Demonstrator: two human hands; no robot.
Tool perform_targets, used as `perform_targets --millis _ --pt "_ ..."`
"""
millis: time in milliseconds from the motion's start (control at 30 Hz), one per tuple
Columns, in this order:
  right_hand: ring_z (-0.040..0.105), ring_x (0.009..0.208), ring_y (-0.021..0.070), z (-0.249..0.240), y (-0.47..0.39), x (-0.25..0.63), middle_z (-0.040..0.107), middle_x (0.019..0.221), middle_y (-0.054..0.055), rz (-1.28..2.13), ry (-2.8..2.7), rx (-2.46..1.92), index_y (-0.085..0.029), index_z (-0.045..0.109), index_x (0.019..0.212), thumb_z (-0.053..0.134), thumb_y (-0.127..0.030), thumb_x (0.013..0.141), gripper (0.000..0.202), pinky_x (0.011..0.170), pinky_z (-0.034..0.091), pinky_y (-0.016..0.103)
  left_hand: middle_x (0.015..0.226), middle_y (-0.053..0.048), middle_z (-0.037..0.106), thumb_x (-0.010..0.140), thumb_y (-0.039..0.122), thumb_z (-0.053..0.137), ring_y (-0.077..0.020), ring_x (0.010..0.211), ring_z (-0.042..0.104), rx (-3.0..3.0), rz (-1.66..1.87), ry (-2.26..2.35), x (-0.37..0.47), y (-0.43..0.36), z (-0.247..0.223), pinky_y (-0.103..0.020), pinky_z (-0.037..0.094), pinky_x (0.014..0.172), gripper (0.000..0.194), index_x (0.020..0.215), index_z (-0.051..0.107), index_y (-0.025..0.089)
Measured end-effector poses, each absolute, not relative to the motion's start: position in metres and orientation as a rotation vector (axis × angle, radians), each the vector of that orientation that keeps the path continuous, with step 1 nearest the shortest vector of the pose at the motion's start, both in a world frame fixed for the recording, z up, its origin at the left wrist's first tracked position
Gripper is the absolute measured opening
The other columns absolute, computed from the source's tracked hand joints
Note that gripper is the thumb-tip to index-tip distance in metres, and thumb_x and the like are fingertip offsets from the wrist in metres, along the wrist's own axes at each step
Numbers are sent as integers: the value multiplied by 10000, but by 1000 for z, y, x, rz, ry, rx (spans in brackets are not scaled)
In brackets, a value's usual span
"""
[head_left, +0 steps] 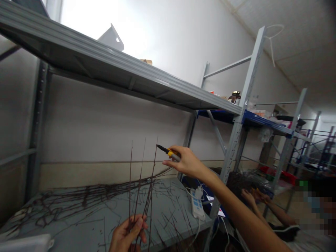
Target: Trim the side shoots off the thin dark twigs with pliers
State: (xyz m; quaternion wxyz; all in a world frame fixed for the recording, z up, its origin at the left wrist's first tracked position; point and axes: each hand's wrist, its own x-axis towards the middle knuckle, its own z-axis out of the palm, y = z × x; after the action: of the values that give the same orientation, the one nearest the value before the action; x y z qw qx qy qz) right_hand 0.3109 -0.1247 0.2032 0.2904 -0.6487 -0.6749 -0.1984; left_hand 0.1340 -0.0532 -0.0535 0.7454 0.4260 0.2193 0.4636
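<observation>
Several thin dark stems (130, 175) stand nearly upright, their lower parts pinched in my left hand (129, 232) at the bottom middle. My right hand (187, 161) grips pliers (172, 154) with black jaws and yellow-and-grey handles. The jaw tips touch or nearly touch the top of the rightmost stem; which of the two is unclear. Behind my left hand, a long bundle of dark twigs (102, 190) lies across the grey table (89, 227), with short cut pieces scattered around.
A metal shelf (147, 75) spans overhead, held by an upright post (231, 147) at right. A white power strip (197, 204) with cables lies at the table's right edge. A white container (26, 243) is at lower left. Another person's hands (249, 197) work farther right.
</observation>
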Motion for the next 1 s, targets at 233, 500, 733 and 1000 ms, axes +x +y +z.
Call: perform_targets --millis 233,500,733,1000 --pt "627 688 176 204 -128 309 704 797 19 -414 -1879 -1742 -221 655 873 712 -380 840 172 617 437 309 711 -101 704 571 549 914 -137 499 574 909 1004 466 131 -55 -52 -146 345 270 526 808 770 103" --pt "512 581 140 210 -118 312 627 661 -2 -556 -1887 -1773 -226 599 718 651 -560 889 379 579 364 321 819 -106 728 627 532 886 -163 576 627 992 949 422 120 -53 -47 -185 415 297 473 830 771 121" --pt "424 544 137 218 -88 320 561 590 5 -763 -1891 -1801 -203 665 715 672 -393 867 243 603 330 343 921 -124 739 786 431 803 -169 666 664 1065 928 381 111 -49 -36 -187 477 368 384 978 755 102" --pt "517 610 176 178 -20 344 623 642 58 -738 -1833 -1900 -151 726 846 597 -197 824 138 644 349 324 1013 -124 748 766 399 827 -174 738 691 1035 921 431 110 -30 -38 -205 549 438 396 1044 757 126"
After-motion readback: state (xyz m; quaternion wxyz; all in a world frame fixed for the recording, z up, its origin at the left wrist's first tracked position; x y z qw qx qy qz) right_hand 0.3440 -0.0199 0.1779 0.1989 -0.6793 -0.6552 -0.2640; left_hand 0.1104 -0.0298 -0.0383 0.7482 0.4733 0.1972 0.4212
